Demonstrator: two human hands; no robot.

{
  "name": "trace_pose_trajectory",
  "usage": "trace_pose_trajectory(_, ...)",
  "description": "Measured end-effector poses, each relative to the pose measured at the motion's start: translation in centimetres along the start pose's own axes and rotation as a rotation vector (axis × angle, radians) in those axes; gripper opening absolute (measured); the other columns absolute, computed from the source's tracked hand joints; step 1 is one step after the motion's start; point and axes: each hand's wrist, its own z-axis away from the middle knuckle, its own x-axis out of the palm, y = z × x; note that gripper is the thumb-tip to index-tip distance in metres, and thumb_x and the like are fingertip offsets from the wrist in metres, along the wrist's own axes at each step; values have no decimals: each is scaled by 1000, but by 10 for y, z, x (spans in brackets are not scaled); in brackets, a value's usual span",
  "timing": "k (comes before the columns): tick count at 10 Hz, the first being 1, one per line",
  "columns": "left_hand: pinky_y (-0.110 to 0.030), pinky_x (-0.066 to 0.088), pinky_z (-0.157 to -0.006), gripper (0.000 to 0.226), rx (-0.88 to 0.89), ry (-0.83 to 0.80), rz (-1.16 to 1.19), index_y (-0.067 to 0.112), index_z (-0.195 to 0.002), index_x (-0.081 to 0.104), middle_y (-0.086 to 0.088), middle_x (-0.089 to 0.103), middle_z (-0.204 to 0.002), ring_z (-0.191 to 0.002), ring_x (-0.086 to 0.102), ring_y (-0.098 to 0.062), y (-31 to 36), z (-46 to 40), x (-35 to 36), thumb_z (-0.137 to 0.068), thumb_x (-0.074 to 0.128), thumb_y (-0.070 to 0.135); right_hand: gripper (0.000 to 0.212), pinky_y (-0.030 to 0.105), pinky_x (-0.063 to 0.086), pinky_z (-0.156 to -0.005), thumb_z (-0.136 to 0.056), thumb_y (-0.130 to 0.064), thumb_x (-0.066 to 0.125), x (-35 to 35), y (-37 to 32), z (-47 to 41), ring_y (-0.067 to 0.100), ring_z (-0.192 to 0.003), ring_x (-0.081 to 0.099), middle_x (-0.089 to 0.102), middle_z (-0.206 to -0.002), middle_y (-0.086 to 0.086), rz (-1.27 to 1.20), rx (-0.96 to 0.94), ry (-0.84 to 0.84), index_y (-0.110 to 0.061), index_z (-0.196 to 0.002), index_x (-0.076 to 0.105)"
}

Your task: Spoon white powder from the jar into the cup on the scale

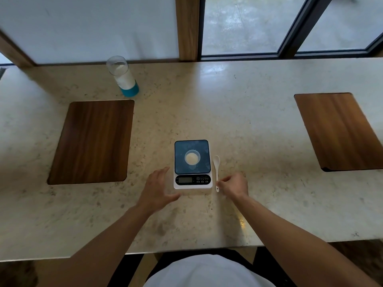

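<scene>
A small digital scale (pixel 192 181) with a dark weighing plate sits on the stone counter in front of me. On it stands a small clear cup (pixel 192 157) holding a heap of white powder. A white spoon (pixel 216 168) lies flat on the counter along the scale's right side, bowl pointing away. My right hand (pixel 235 185) pinches the spoon's handle end with its fingertips. My left hand (pixel 156 188) hovers open just left of the scale, fingers spread. The clear jar (pixel 123 76) with a blue base and white powder stands far back left, with no lid on it.
Two dark wooden boards are set into the counter, one at the left (pixel 91 141) and one at the far right (pixel 339 131). Windows and a wooden post run along the counter's back edge. The counter's front edge lies close to my body.
</scene>
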Motion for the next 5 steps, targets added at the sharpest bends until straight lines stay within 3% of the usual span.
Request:
trace_pose_trajectory(3,-41,24,-112,103,-10,-30,-28,18,-148,28,-5,41,-149,-135,34,-24,-5,-3,4,-68,75,62,7,31,60,-65,-84,-17,77,0,4,1,11,-65,68,70,-67,-8,8,-25,12,-15,-78,80)
trace_pose_trajectory(4,-40,23,-112,102,-11,-14,-44,17,-148,27,-5,40,-149,-136,33,-24,-2,-1,2,-69,75,61,7,22,50,-56,-84,-16,76,-2,4,3,7,-65,65,71,-69,-8,22,-38,14,-15,-79,81)
trace_pose_trajectory(5,-41,25,-113,101,9,-19,-49,17,-148,29,-5,42,-147,-134,36,-24,-1,-5,5,-69,74,61,11,20,49,-57,-85,-11,72,-4,4,3,5,-69,65,73,-75,-6,14,-47,15,-14,-84,82)
